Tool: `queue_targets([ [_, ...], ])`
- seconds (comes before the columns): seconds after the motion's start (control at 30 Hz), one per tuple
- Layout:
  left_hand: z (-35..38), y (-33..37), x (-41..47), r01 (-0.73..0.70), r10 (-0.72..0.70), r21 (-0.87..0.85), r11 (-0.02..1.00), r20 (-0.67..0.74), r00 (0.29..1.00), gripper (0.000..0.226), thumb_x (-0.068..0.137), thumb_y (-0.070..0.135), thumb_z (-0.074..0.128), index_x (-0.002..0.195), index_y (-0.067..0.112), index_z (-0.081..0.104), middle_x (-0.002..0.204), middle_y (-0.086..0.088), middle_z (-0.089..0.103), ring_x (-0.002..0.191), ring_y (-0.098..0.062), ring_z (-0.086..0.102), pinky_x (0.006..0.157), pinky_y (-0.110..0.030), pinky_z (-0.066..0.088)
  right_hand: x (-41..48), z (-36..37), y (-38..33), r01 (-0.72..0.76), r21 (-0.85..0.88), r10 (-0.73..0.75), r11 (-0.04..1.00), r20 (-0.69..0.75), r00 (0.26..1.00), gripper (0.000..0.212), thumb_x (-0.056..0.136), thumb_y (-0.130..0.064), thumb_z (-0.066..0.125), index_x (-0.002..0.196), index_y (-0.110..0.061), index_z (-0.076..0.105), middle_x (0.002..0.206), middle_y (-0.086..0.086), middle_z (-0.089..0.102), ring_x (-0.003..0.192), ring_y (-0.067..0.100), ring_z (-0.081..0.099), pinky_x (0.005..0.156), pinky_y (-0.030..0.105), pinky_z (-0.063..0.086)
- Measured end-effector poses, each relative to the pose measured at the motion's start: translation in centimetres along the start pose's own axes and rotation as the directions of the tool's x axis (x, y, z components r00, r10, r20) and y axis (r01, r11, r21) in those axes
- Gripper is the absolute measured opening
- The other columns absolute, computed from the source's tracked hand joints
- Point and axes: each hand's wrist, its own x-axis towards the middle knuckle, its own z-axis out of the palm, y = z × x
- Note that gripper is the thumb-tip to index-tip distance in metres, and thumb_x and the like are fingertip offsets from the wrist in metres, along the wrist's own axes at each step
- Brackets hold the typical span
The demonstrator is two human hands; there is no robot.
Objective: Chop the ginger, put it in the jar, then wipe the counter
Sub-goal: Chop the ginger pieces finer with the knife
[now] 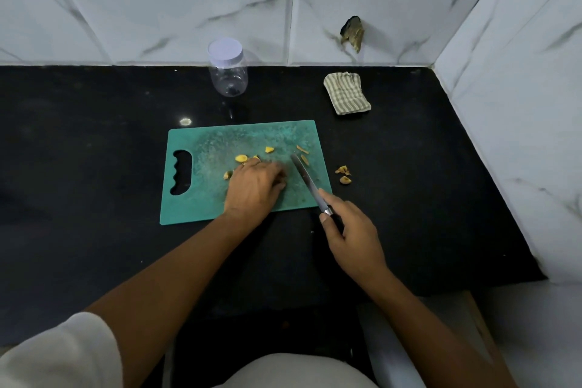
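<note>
A green cutting board [201,198] lies on the black counter [78,151]. Several yellow ginger pieces [242,158] are scattered on it. My left hand [253,187] rests on the board with its fingers curled over ginger; what lies under them is hidden. My right hand [351,233] grips the dark handle of a knife [307,181], whose blade slants over the board's right part, just right of my left fingers. A clear plastic jar [228,72] with a white lid stands behind the board. A striped folded cloth [346,93] lies at the back right.
Peel scraps [344,175] lie on the counter just right of the board. White marble-tiled walls [519,104] close the back and right sides. A dark hole with debris [352,33] marks the back wall.
</note>
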Motion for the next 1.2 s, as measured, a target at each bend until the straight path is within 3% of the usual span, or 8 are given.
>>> queue_targets([
  [0.4,0.2,0.0,-0.2,0.139,-0.138,-0.162,0.977,0.016,0.990,0.013,0.090,0.028,0.074,0.102,0.031,0.078,0.104,0.010,0.074,0.101,-0.016,0.063,0.081,-0.038,0.056,-1.1,0.8,0.1,-0.001,-0.026,0.002,1.000,0.021,1.000,0.045,0.102,-0.022,0.058,0.146,-0.035,0.055,0.106,-0.013,0.061,0.096,0.003,0.059,0.080,0.029,0.051],
  [0.6,-0.1,0.7,0.3,0.210,-0.208,-0.165,0.964,0.030,0.978,0.006,0.091,0.034,0.074,0.094,0.030,0.077,0.097,0.006,0.073,0.091,-0.015,0.066,0.068,-0.031,0.051,-1.2,1.0,0.2,-0.007,-0.048,0.009,0.999,0.028,1.000,0.047,0.102,-0.022,0.057,0.147,-0.035,0.054,0.107,-0.012,0.061,0.095,0.004,0.059,0.080,0.035,0.053],
  [0.73,0.3,0.6,-0.1,0.207,-0.209,-0.179,0.962,0.010,0.978,0.007,0.090,0.034,0.074,0.093,0.028,0.075,0.098,0.005,0.072,0.094,-0.018,0.064,0.071,-0.034,0.054,-1.3,1.4,-0.2,0.002,-0.112,0.003,0.994,0.042,0.999,0.049,0.103,-0.025,0.054,0.150,-0.039,0.049,0.102,-0.014,0.056,0.090,0.005,0.057,0.075,0.033,0.051],
  [0.87,0.4,0.7,-0.1,0.198,-0.202,-0.175,0.964,-0.004,0.979,0.005,0.091,0.031,0.073,0.094,0.027,0.075,0.099,0.005,0.072,0.096,-0.018,0.063,0.073,-0.033,0.050,-1.3,1.8,-0.4,0.004,-0.175,0.006,0.985,0.057,0.998,0.050,0.104,-0.028,0.050,0.153,-0.041,0.043,0.101,-0.013,0.051,0.083,0.010,0.057,0.073,0.040,0.053],
  [1.2,0.5,0.5,0.1,0.182,-0.185,-0.188,0.965,0.003,0.983,0.004,0.091,0.028,0.074,0.093,0.025,0.076,0.097,0.006,0.072,0.094,-0.016,0.063,0.072,-0.031,0.048,-1.9,2.2,-0.1,0.029,-0.185,-0.022,0.982,0.037,0.999,0.050,0.105,-0.026,0.049,0.153,-0.037,0.044,0.099,-0.011,0.049,0.072,0.013,0.056,0.064,0.042,0.053],
])
